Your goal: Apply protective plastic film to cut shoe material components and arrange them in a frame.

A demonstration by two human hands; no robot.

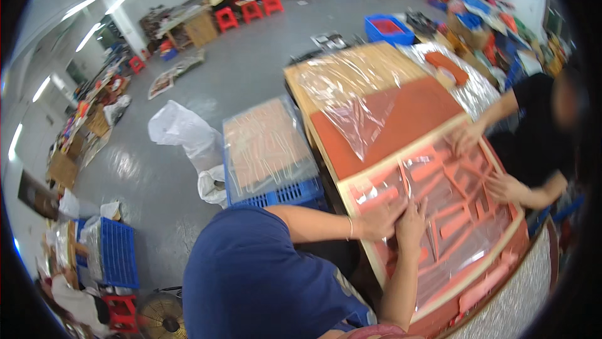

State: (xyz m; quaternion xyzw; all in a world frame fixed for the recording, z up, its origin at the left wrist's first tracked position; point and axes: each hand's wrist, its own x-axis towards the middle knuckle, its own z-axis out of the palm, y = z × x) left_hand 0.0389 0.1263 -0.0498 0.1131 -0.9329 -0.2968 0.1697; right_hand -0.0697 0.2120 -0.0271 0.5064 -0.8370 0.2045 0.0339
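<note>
My left hand, with a thin band at its wrist, reaches in from the left and lies on the clear plastic film over a shallow wooden-edged tray. Close beside it, my right hand comes up from below, its fingers stretched out on the same film. Both hands look open, though the left fingertips are partly hidden. Under the film sit several salmon-pink shaped pieces, some long and tapered. Opposite, at the right, a co-worker in black rests one hand at the tray's far edge and another at its right side.
Behind the tray is a wooden table with a red-brown sheet and loose film. To the left, a film-covered panel of pale strips lies on a blue crate, beside a white sack. A fan stands lower left.
</note>
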